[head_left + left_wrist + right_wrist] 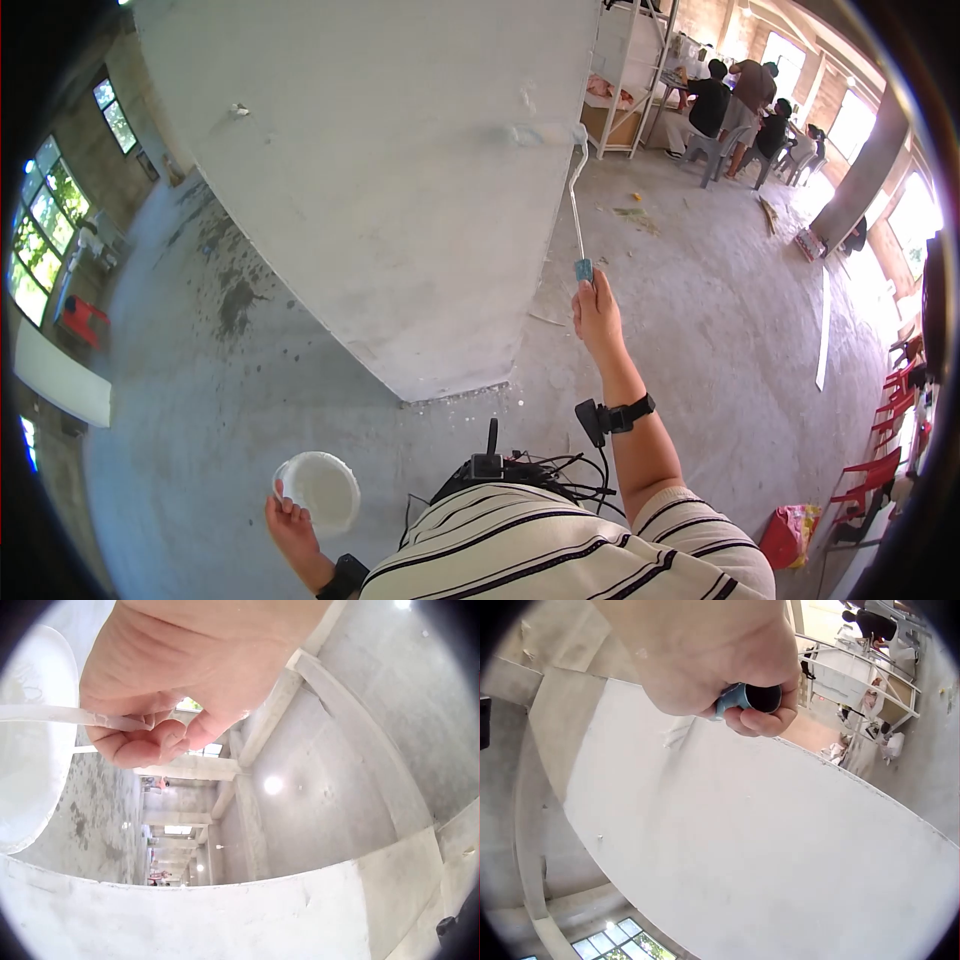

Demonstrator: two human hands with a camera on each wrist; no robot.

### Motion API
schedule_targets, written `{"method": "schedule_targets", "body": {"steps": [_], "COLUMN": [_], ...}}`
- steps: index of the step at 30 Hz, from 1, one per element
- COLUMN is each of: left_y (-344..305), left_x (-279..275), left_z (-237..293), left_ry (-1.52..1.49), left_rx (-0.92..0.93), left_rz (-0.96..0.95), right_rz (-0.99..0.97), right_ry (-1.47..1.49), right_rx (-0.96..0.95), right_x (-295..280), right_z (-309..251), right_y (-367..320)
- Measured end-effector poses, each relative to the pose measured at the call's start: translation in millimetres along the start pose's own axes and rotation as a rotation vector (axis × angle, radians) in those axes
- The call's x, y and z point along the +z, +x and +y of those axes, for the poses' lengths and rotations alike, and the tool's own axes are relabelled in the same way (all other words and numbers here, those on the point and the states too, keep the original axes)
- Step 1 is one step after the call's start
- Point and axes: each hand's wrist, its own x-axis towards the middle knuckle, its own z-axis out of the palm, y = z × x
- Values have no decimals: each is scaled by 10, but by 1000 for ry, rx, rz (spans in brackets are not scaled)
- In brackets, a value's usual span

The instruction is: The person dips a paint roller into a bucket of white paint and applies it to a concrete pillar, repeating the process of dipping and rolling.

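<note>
My right hand (pixel 599 312) grips the blue handle (pixel 584 269) of a paint roller. Its bent metal rod leads up to the roller head (pixel 548 134), which lies against a white-painted pillar (pixel 380 220) close to the right edge. In the right wrist view the fingers curl round the blue handle (pixel 735 700), its hollow end facing the camera. Low on the left, my left hand (pixel 291 525) holds a white bucket (pixel 352 482) by its handle. The left wrist view shows the fingers hooked round that white bucket handle (pixel 67 715); whitish paint (pixel 26 690) shows inside the bucket.
Grey concrete floor (pixel 230 390) surrounds the pillar, with dark stains at left. Several people (pixel 712 105) sit or stand at the back right near a white metal rack (pixel 630 75). Red chairs (pixel 880 470) line the right side, near a red bag (pixel 790 535).
</note>
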Motion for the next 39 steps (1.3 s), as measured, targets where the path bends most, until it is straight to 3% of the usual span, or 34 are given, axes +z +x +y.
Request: {"method": "schedule_targets", "body": {"steps": [3,8,10,12,16,18,19,21,25,30,39], "left_y": [50,141,182,231,328,359,364,422,577,680,620], "left_x": [-47,-115,-146,-196,-346,-415,-442,-538,-815,-949,-990], "left_z": [6,40,79,141,276,349,384,461,595,722,741], "left_ry": [-1,-11,-13,-14,-7,-1,16,35,52,67,43], "left_rx": [9,-15,-26,-37,-40,-42,-36,-31,-35,-63,-19], "left_rz": [6,-21,-28,-35,-43,-47,-39,-34,-42,-42,-64], "right_rz": [-23,1,2,-7,23,47,53,-16,39,-7,-14], "right_ry": [22,-131,-177,-114,-52,-172,-172,-226,-213,-109,-89], "right_rx": [64,122,151,290,303,-12,-13,155,215,416,424], "right_x": [106,148,149,169,321,453,499,628,711,739,759], "right_z": [209,1146,1214,1087,854,954,958,856,828,335,319], "right_y": [-145,-419,-578,-730,-862,-828,-810,-753,-738,-849,-846]}}
